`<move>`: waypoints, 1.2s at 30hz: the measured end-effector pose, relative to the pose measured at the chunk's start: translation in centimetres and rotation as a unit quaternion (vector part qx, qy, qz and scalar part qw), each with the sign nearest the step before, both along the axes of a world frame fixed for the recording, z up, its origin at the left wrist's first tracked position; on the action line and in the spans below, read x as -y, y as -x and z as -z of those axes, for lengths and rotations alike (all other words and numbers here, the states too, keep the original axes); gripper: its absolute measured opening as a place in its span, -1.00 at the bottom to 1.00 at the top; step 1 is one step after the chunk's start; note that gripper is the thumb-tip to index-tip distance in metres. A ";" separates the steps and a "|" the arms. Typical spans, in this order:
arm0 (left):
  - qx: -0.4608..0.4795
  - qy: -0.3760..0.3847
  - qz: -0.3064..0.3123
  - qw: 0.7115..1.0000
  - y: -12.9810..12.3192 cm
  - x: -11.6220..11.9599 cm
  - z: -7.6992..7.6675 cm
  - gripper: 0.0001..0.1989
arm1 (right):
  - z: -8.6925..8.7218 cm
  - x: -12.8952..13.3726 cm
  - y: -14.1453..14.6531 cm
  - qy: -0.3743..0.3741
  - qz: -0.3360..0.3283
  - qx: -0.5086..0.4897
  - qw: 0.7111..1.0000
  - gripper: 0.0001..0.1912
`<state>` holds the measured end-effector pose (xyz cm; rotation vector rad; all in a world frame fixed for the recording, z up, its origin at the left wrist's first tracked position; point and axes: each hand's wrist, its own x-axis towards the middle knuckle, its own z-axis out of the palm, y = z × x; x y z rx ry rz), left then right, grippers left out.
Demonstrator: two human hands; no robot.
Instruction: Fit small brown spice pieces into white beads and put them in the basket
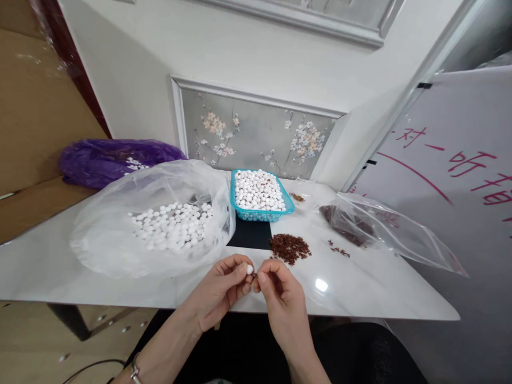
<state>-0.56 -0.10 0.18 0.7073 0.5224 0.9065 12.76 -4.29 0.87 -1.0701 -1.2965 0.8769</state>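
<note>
Between the thumb and forefinger of my left hand [230, 282] is a small white ball [249, 269]. My right hand [280, 288] is pinched right beside the ball, with a tiny dark reddish-brown piece at its fingertips, mostly hidden. Both hands are close together over the table's front edge. Just beyond them lies a pile of reddish-brown pieces [290, 248]. A turquoise basket [262, 215] full of white balls, some with brown specks, stands behind a black flat square [250, 233].
A clear plastic bag [100, 234] of white balls lies open on the left, with a purple bag [92, 160] behind it. To the right is a zip bag [400, 234] with brown pieces. A whiteboard [452, 160] leans at the right. Several balls lie on the floor.
</note>
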 end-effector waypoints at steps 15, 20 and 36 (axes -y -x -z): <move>-0.025 0.003 -0.018 1.000 0.1 0.1 0.3 -0.90 | -0.3 0.0 0.3 -0.029 0.028 0.075 0.996 -0.82; -0.027 -0.006 -0.021 0.999 -0.1 0.1 0.3 -0.90 | 0.1 -0.1 0.4 -0.036 0.039 0.081 0.995 -0.82; -0.015 0.015 -0.035 0.999 -0.1 0.1 0.1 -0.86 | 0.0 -0.8 0.4 0.006 -0.001 0.043 0.999 -0.91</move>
